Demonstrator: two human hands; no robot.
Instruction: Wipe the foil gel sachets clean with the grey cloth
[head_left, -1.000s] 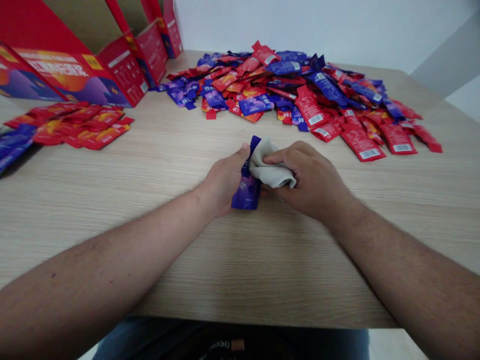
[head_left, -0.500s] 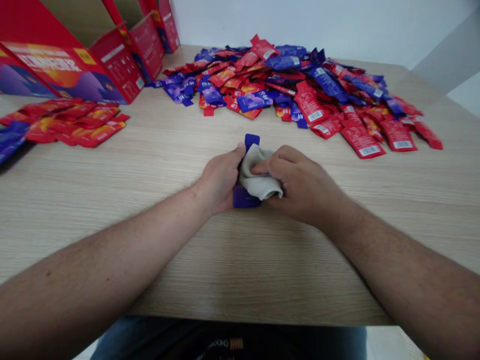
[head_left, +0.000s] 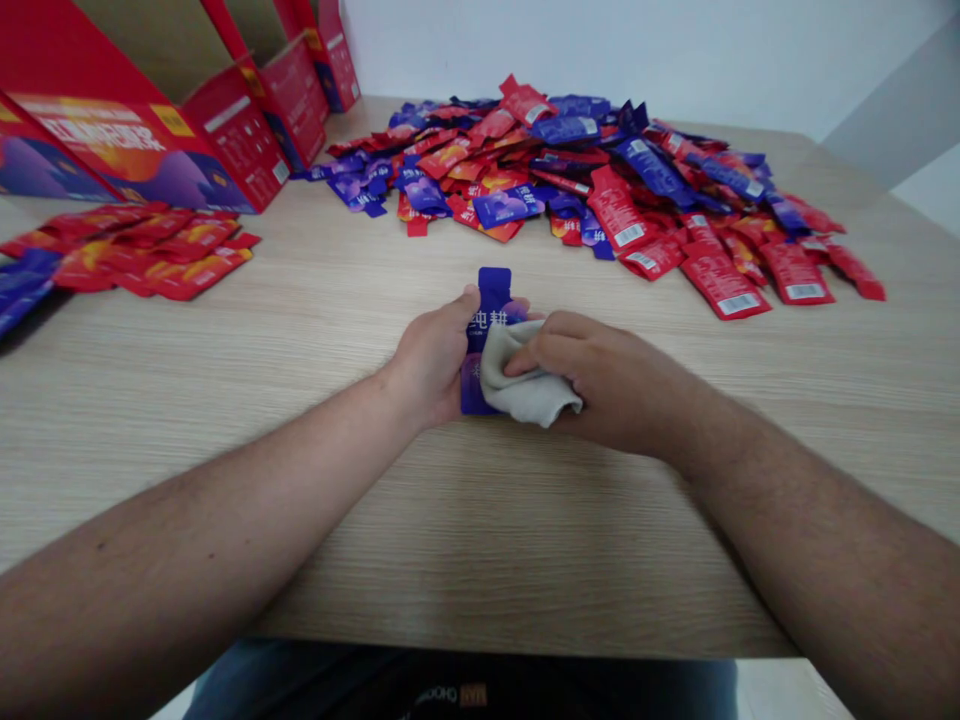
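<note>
A purple sachet with white characters stands nearly upright in my left hand, thumb along its left edge and fingertips showing behind its right side. My right hand grips a pale grey cloth, bunched under the fingers. The cloth lies against the lower right part of the sachet's front and covers it there. Both hands are above the wooden table, close to its middle.
A wide heap of red and purple sachets spreads along the back of the table. At the left lie rows of red sachets and some purple ones. Behind them stand red cardboard boxes with their tops open.
My right hand has drawn the cloth down and slightly right over the sachet, uncovering the white characters on its upper front. My left hand has shifted slightly left with the sachet.
</note>
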